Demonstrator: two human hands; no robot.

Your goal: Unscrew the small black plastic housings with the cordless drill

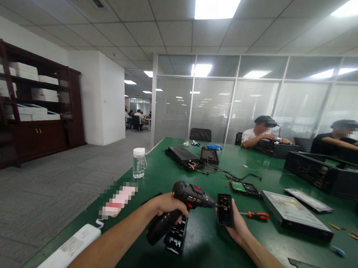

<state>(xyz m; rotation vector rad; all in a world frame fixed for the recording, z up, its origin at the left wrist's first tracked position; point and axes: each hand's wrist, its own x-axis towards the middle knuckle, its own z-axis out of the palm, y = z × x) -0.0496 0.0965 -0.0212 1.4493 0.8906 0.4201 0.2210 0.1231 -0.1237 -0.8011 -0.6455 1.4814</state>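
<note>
A black cordless drill (192, 196) with red accents is gripped by its handle in my left hand (171, 204), its chuck pointing right. The thin bit reaches the open face of a small black housing (224, 220). My right hand (237, 226) is closed around that housing from the right, holding it tilted up above the table. Small metallic parts show inside it; the exact contact of the bit is too small to tell. Below the drill lies a black part with several compartments (176, 238), partly covered. An orange-and-black screwdriver (258, 216) lies just beyond my right hand.
On the green table (201, 247) are a silver disc drive (293, 211), a circuit board piece (244, 188), a black power unit with cables (182, 155), a water bottle (138, 164) and a white power strip (69, 247). Two people work at black computer cases (327, 174) across the table.
</note>
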